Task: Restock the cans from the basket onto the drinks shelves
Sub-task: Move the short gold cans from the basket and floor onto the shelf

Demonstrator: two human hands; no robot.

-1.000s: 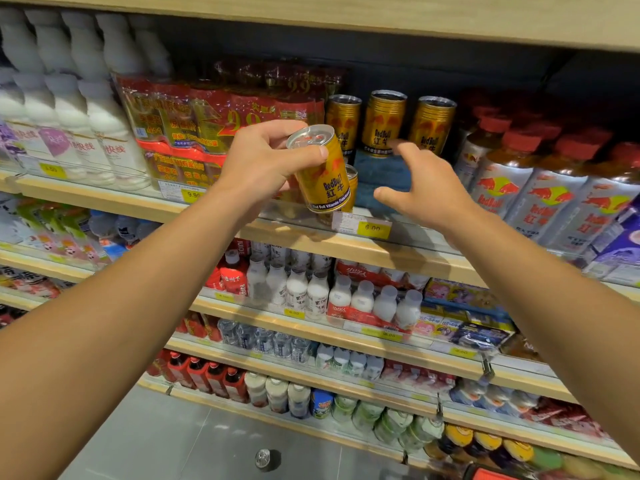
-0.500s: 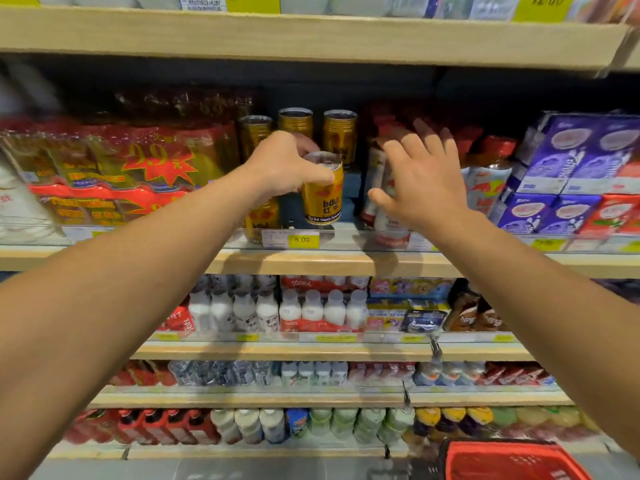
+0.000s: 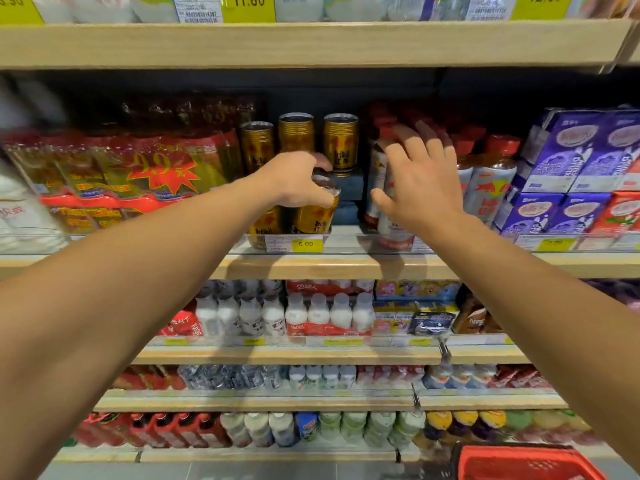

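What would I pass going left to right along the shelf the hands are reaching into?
Shrink-wrapped red multipacks → gold cans, with the left hand gripping the front can → right hand, open, in front of the red-capped bottles → purple cartons.

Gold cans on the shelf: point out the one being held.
The front-row gold can beside the 6.00 tag; the left hand grips its top. The three raised cans behind stand untouched.
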